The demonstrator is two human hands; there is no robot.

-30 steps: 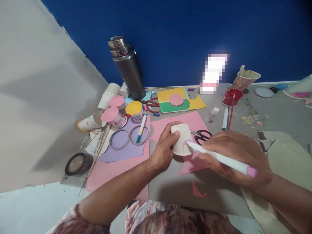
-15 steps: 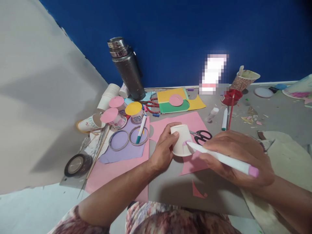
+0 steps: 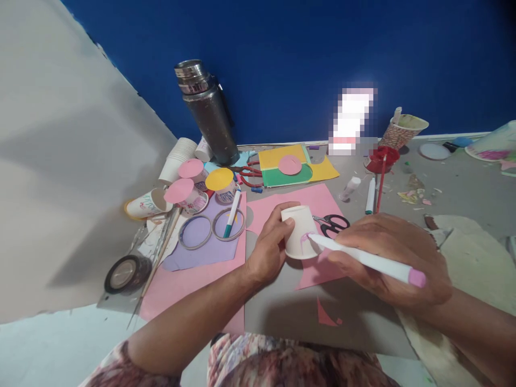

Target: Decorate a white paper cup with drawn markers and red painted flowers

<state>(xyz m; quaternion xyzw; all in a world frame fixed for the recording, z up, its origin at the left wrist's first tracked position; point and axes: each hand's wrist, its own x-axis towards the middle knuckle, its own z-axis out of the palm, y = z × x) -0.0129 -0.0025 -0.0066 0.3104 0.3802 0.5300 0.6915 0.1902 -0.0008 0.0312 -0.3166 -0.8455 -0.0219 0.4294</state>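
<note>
My left hand (image 3: 271, 244) is closed around the side of a white paper cup (image 3: 297, 228), held upside down with its wide rim toward me. A few pink-purple marker lines show on the cup's wall. My right hand (image 3: 403, 258) grips a white felt-tip marker (image 3: 374, 262) with a pink end, and its tip touches those lines. Behind the cup lie black-handled scissors (image 3: 335, 223), partly hidden, on a pink paper sheet (image 3: 318, 198). A small pink paper scrap (image 3: 325, 314) lies in front of my hands.
Cups topped with pink (image 3: 179, 190) and yellow (image 3: 220, 179) discs stand left, near tape rings (image 3: 195, 233) on purple paper (image 3: 201, 259). A steel flask (image 3: 209, 115) stands behind. Right are a glue stick (image 3: 350, 189), red paint pot (image 3: 381, 161) and cloth (image 3: 471, 252).
The marker tip has shifted very slightly along the pink-purple lines, which look a little fuller. My left hand keeps the cup in the same place.
</note>
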